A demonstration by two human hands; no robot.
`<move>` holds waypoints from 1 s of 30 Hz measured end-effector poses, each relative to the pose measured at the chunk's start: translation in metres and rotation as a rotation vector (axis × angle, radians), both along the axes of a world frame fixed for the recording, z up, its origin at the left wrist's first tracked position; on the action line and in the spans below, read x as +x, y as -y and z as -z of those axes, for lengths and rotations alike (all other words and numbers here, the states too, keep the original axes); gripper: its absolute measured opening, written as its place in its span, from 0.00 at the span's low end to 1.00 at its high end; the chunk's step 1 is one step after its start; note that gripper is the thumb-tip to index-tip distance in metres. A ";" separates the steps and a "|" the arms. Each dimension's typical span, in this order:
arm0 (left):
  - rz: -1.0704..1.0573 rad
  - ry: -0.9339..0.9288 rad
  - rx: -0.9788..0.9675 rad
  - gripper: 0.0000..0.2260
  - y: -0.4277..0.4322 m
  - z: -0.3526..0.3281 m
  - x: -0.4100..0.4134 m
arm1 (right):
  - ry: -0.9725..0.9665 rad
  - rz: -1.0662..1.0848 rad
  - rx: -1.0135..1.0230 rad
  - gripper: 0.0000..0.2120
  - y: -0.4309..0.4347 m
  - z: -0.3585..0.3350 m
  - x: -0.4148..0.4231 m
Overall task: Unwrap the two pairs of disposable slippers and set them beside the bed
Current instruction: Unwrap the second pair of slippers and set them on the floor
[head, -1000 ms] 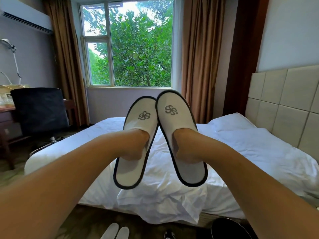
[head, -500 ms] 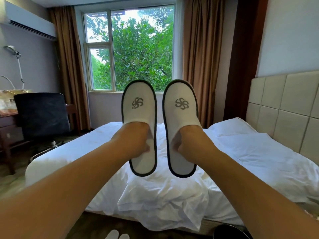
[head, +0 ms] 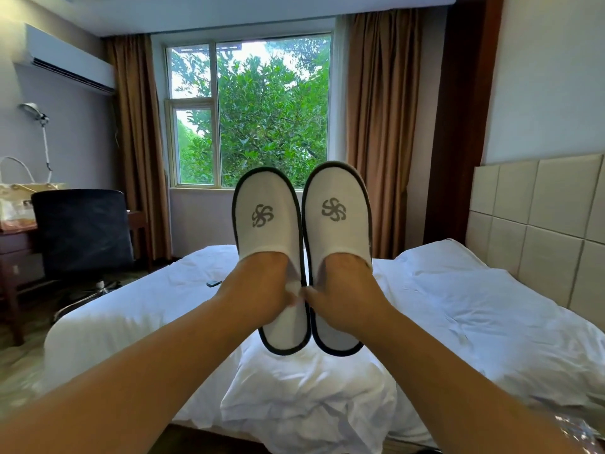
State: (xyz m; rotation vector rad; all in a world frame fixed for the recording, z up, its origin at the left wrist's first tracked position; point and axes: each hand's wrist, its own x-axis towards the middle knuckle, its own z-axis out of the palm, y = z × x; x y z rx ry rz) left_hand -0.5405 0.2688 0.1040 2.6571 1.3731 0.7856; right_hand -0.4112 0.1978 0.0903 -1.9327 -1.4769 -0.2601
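My left hand (head: 262, 286) grips one slipper (head: 268, 244) at its opening, my right hand (head: 343, 290) the other slipper (head: 337, 237), edges touching, toes at twelve o'clock above the bed (head: 491, 322). Thin fabric could slip from a loosening pinch and land on the sheets, not the floor.

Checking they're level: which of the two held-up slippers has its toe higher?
The slipper on the right hand, the right slipper: its toe rises slightly above that of the left slipper, worn on the left hand.
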 end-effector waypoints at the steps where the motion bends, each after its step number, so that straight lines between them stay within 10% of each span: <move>1: 0.023 0.001 0.035 0.13 0.002 0.001 -0.001 | -0.003 -0.040 0.080 0.15 -0.001 0.005 -0.004; 7: 0.158 0.033 0.224 0.14 0.000 0.011 -0.011 | -0.034 -0.071 0.174 0.37 -0.010 0.016 -0.013; 16: 0.532 0.050 -0.088 0.19 0.012 0.024 -0.015 | -0.405 -0.032 0.240 0.28 -0.020 0.025 -0.007; 19: 0.688 0.186 -0.262 0.16 0.013 0.001 -0.027 | -0.198 0.079 0.169 0.03 -0.014 0.018 -0.001; 22: 0.497 0.657 -0.116 0.08 -0.007 -0.023 -0.033 | -0.083 0.045 0.191 0.02 -0.011 0.017 -0.005; 25: 0.151 0.689 0.179 0.08 -0.040 -0.039 -0.042 | 0.082 -0.062 0.350 0.24 -0.015 0.014 -0.016; 30: 0.087 0.587 -0.048 0.17 -0.067 -0.031 -0.050 | 0.340 -0.155 0.362 0.27 -0.014 0.009 -0.028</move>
